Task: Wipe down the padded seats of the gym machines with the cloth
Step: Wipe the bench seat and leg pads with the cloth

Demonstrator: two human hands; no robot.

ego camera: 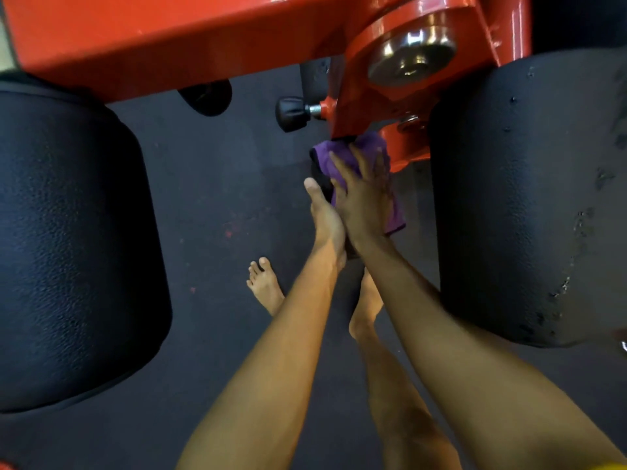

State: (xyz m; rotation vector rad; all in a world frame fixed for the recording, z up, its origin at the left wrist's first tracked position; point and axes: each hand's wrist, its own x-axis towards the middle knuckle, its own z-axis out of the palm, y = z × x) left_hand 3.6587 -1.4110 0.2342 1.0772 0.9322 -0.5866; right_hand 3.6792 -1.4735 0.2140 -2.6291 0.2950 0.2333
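— Where is the cloth (369, 142)?

— Low in the gap between the two rollers, tucked right under the red frame (169, 39). The right hand (364, 201) lies on it with the fingers straight and spread, pinching nothing. The flat palm pushes the purple fabric against a small pad (320, 171).

— Why flat and not bunched in a fist?

— I'd guess for coverage. A spread hand keeps more cloth on the surface, and the loose end is free to hang below the wrist.

— And the left hand (325, 218)?

— It sits against the near edge of the same pad, touching the right hand, with the thumb stretched up along the dark side. The fingers are hidden behind the other hand, so I can't tell whether it is gripping or only bracing. Either way it looks placed to steady the pad against the wiping pressure.

— Why lean in so far?

— The pad is set deep under the frame, just below the knob (291, 113), so both arms have to reach in from above. The bare foot (264, 286) is planted close by on the floor (220, 198).

— How far along is the job?

— Hard to say. The left roller (68, 232) and right roller (526, 198) are both untouched by the cloth, and the right one looks speckled and may need wiping.
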